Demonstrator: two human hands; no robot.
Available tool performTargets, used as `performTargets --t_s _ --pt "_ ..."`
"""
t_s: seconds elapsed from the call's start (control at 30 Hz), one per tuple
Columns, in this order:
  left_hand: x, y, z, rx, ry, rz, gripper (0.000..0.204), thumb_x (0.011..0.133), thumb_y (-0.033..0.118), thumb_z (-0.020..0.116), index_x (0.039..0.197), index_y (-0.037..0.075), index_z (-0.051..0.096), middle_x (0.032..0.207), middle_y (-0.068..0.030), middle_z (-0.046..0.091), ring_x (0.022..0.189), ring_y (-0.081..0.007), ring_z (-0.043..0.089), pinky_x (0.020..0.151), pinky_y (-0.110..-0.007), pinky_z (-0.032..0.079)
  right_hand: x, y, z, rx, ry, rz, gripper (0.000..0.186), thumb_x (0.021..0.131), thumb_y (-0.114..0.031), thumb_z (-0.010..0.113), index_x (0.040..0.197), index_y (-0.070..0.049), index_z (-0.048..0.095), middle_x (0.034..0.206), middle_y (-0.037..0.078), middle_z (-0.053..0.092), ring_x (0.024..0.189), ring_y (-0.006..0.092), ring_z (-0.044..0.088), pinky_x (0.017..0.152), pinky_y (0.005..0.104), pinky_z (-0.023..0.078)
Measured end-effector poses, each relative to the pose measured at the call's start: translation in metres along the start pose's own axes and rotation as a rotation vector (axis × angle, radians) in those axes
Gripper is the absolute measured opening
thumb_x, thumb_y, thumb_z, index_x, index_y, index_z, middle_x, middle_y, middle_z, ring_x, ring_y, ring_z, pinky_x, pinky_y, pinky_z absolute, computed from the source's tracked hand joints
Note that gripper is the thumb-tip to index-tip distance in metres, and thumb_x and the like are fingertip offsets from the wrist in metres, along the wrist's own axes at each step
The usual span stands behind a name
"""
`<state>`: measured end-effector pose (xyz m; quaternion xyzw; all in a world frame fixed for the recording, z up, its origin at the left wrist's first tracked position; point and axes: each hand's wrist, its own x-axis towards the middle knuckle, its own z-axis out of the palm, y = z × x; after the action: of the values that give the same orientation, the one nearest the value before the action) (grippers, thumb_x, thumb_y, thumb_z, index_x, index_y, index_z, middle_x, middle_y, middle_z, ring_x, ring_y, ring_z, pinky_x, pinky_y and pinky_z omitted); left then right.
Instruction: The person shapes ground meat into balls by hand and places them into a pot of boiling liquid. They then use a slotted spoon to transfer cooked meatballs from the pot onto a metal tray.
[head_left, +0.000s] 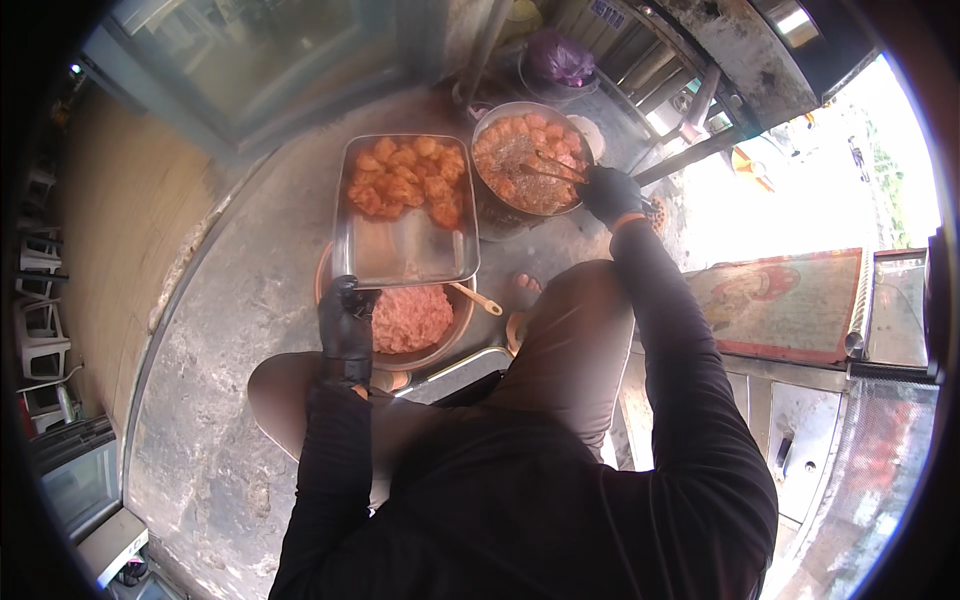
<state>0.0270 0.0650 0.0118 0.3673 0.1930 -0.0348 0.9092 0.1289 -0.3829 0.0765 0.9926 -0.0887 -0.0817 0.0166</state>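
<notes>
My left hand [347,318], in a black glove, is closed on the near left corner of a shallow metal tray [400,248]. Browned, orange fried patties [405,175] lie in the tray's far part. My right hand [608,195], also gloved, grips a pair of tongs [556,170] whose tips reach into a round pan [476,172]. Frying patties [520,135] crowd the pan's far side amid bubbling oil. Under the tray's near edge sits a wide basin [461,325] of pink minced meat [410,320], partly covered by the tray. A spoon handle [480,299] sticks out over its rim.
Behind the pan, a purple plastic bag [560,58] rests in a dark container. A perforated round utensil [654,214] shows beside my right wrist. A metal counter [800,440] stands on the right, a glass panel [250,60] at the far left, and white stools [42,335] beyond.
</notes>
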Motion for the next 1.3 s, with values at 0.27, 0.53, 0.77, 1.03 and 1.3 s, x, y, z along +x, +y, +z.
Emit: performTargets --t_s 0.27,0.53,0.77,1.03,1.3 --pt "-0.001 0.001 0.0 0.053 0.018 0.005 0.021 0.092 0.016 0.064 0.104 -0.001 0.067 0.096 -0.0092 0.069 0.088 -0.0197 0.069 0.082 -0.036 0.061 0.012 0.007 0.041 -0.081 0.075 -0.033 0.025 0.093 -0.03 0.059 0.104 -0.012 0.072 0.096 0.012 0.074 0.09 0.0317 0.072 0.077 0.0448 0.056" --pt "0.002 -0.001 -0.004 0.052 0.017 0.008 0.018 0.093 0.017 0.064 0.102 0.001 0.067 0.096 -0.0083 0.068 0.088 -0.0203 0.069 0.081 -0.037 0.06 0.024 0.083 0.076 0.448 -0.177 -0.265 0.024 0.093 -0.029 0.066 0.106 -0.013 0.077 0.097 0.01 0.076 0.081 0.0236 0.073 0.075 0.0367 0.056" --pt "0.002 -0.003 -0.001 0.054 0.027 0.0 0.018 0.094 0.017 0.063 0.102 0.002 0.067 0.095 -0.0084 0.068 0.087 -0.0201 0.069 0.08 -0.037 0.06 -0.003 0.043 0.04 0.424 -0.011 0.042 0.025 0.094 -0.03 0.066 0.105 -0.01 0.076 0.091 0.01 0.074 0.088 0.0224 0.072 0.077 0.0384 0.055" --pt "0.0 -0.001 -0.003 0.1 -0.004 0.038 0.019 0.094 0.017 0.062 0.102 0.001 0.067 0.093 -0.0084 0.068 0.085 -0.0194 0.069 0.079 -0.036 0.059 -0.003 0.035 0.035 0.307 -0.116 0.006 0.038 0.094 -0.044 0.062 0.11 -0.012 0.075 0.107 0.015 0.074 0.1 0.0345 0.07 0.087 0.0456 0.054" --pt "-0.001 -0.001 0.006 0.016 0.024 0.007 0.022 0.093 0.018 0.064 0.106 0.001 0.067 0.095 -0.0078 0.069 0.086 -0.0195 0.069 0.079 -0.035 0.059 -0.006 0.08 0.062 0.422 -0.139 -0.267 0.027 0.092 -0.032 0.067 0.101 -0.009 0.077 0.091 0.013 0.074 0.084 0.0287 0.071 0.077 0.0409 0.055"
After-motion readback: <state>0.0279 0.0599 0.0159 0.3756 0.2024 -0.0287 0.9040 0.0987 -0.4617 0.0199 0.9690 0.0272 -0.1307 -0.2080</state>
